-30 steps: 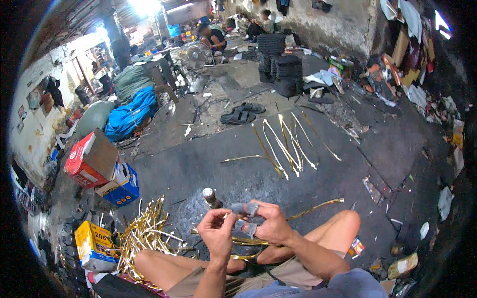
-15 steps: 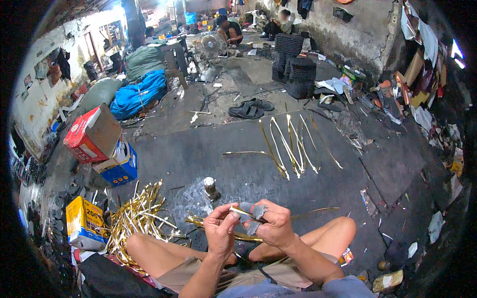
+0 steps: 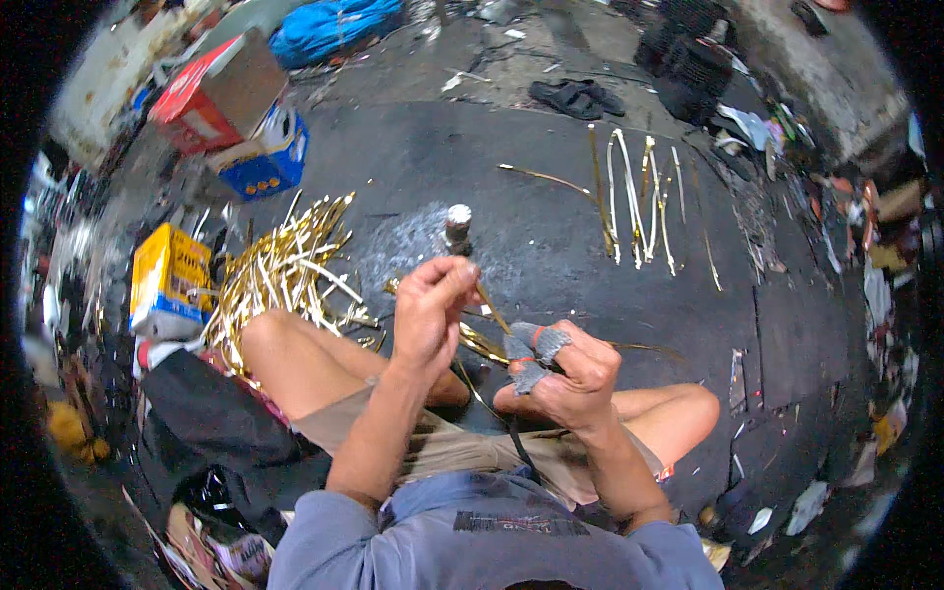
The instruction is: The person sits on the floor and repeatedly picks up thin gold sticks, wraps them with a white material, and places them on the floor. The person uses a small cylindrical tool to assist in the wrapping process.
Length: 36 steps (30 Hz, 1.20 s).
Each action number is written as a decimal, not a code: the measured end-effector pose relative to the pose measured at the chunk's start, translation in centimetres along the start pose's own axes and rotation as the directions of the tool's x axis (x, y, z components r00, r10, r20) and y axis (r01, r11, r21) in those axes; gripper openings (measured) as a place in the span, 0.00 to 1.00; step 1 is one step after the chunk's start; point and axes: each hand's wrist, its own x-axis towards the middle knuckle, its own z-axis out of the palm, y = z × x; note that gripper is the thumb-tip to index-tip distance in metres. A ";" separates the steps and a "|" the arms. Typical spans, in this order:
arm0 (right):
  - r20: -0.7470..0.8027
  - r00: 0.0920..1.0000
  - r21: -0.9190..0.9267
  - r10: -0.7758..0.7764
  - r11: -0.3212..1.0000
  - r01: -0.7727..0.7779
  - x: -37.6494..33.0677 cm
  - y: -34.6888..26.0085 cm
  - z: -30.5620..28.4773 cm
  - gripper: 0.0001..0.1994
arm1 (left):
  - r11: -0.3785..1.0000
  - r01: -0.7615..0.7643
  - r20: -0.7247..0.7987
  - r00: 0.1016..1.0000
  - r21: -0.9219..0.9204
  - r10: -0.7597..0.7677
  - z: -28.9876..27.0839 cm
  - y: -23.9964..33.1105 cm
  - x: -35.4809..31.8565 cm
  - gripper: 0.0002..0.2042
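A narrow gold strip (image 3: 494,310) stretches between my two hands above my lap. Its upper end is pinched in my left hand (image 3: 430,305), between thumb and fingers. My right hand (image 3: 570,369), with grey cloth covers on its thumb and fingers, is closed on the lower end. Below them, more gold strips (image 3: 482,344) lie on the dark mat between my legs, partly hidden by my hands. A small white-topped pot (image 3: 458,224) stands just beyond my left hand. By my left knee is a heap of gold and white strips (image 3: 285,265).
Several strips (image 3: 639,202) lie spread on the dark mat (image 3: 413,147) at the right. A yellow box (image 3: 169,275), a blue box (image 3: 264,162) and a red box (image 3: 211,98) stand at the left. Black sandals (image 3: 575,97) lie beyond the mat. Scraps (image 3: 811,506) litter the right side.
My hands have moved apart, the left up and the right down to the right, with the strip now stretched between them. The view has tilted further down.
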 end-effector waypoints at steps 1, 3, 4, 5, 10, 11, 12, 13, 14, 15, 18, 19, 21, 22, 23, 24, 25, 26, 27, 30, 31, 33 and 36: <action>-0.001 1.000 -0.009 0.025 1.000 -0.025 -0.8 0.3 0.2 0.11 | 1.000 -0.003 0.022 1.000 0.026 0.002 -1.0 0.4 0.9 0.04; -0.009 0.994 0.015 0.106 0.994 -0.106 -1.7 0.0 0.2 0.11 | 1.000 -0.025 -0.073 0.997 -0.003 0.025 -1.8 1.3 2.2 0.03; 0.007 0.991 0.014 0.131 0.991 -0.131 -2.5 0.0 0.2 0.11 | 0.999 -0.049 -0.115 0.992 -0.009 0.047 -2.5 1.5 3.1 0.03; 0.022 0.988 0.016 0.153 0.988 -0.154 -3.4 0.0 0.1 0.11 | 0.998 -0.045 -0.128 0.991 0.035 0.049 -3.9 1.7 4.1 0.04; 0.078 0.947 0.032 0.311 0.949 -0.314 -8.3 -0.1 -1.0 0.08 | 0.992 0.036 -0.362 0.932 0.121 0.011 -10.5 0.8 9.6 0.06; 0.074 0.920 0.015 0.385 0.922 -0.387 -9.4 -0.5 -1.1 0.08 | 0.990 0.061 -0.381 0.925 0.123 -0.010 -12.2 0.1 10.9 0.05; 0.087 0.906 0.010 0.413 0.909 -0.416 -10.4 -0.5 -1.3 0.08 | 0.988 0.090 -0.401 0.915 0.124 -0.033 -14.3 -0.9 12.2 0.05; 0.099 0.890 0.002 0.446 0.894 -0.448 -11.5 -0.4 -1.6 0.08 | 0.984 0.125 -0.420 0.905 0.124 -0.062 -16.6 -2.0 13.2 0.05; 0.105 0.871 -0.010 0.479 0.877 -0.481 -12.5 -0.4 -2.0 0.07 | 0.987 0.137 -0.448 0.890 0.088 -0.084 -19.1 -2.6 14.2 0.06; 0.149 0.824 -0.064 0.547 0.837 -0.544 -13.4 -0.5 -2.7 0.07 | 0.986 0.128 -0.502 0.863 0.104 -0.059 -19.3 -3.7 14.5 0.07; 0.132 0.869 -0.117 0.477 0.878 -0.464 -17.2 0.3 -3.0 0.09 | 0.980 0.147 -0.644 0.764 0.136 -0.025 -23.4 -5.2 15.8 0.09; 0.139 0.849 -0.108 0.509 0.860 -0.498 -18.5 0.5 -2.7 0.11 | 0.983 0.140 -0.688 0.726 0.115 -0.022 -22.0 -5.9 15.9 0.09; 0.139 0.839 -0.086 0.526 0.850 -0.519 -18.2 0.0 -2.9 0.11 | 0.973 0.145 -0.720 0.693 0.180 0.030 -24.4 -6.6 16.4 0.07; 0.144 0.835 -0.071 0.532 0.847 -0.527 -18.0 -0.1 -3.0 0.11 | 0.969 0.144 -0.736 0.675 0.202 0.053 -25.0 -6.9 16.5 0.07; 0.159 0.793 -0.051 0.588 0.807 -0.588 -17.9 -0.1 -3.0 0.10 | 0.947 0.189 -0.774 0.627 0.258 0.086 -25.4 -7.4 16.7 0.09; 0.177 0.748 -0.031 0.639 0.763 -0.645 -17.9 -0.2 -3.0 0.09 | 0.921 0.235 -0.807 0.577 0.311 0.125 -25.8 -7.8 16.8 0.12; 0.198 0.695 -0.018 0.692 0.711 -0.703 -18.0 -0.3 -3.1 0.08 | 0.889 0.290 -0.836 0.525 0.354 0.162 -25.6 -8.5 16.3 0.16; 0.201 0.721 -0.036 0.663 0.741 -0.671 -18.6 0.2 -2.9 0.07 | 0.706 0.370 -0.774 0.486 0.604 0.407 -25.6 -9.5 15.6 0.19; 0.206 0.747 -0.054 0.632 0.769 -0.637 -19.7 1.3 -2.3 0.06 | 0.446 0.449 -0.629 0.469 0.774 0.620 -25.8 -10.6 14.8 0.23; 0.270 0.801 -0.162 0.534 0.845 -0.509 -22.1 3.6 -1.6 0.07 | -0.164 0.228 -0.033 0.672 0.960 0.740 -17.3 -15.3 10.9 0.27; 0.246 0.830 -0.144 0.500 0.866 -0.479 -20.3 3.6 -1.3 0.08 | -0.208 0.043 0.095 0.788 0.977 0.609 -15.8 -18.3 9.7 0.21; 0.223 0.814 -0.132 0.537 0.844 -0.520 -19.8 3.8 -0.7 0.09 | -0.011 -0.191 0.191 0.981 0.982 -0.034 -13.5 -22.9 7.8 0.15; 0.213 0.749 -0.144 0.627 0.779 -0.611 -21.0 5.1 0.1 0.11 | -0.172 -0.486 0.437 0.862 0.857 -0.257 -12.2 -28.5 6.8 0.11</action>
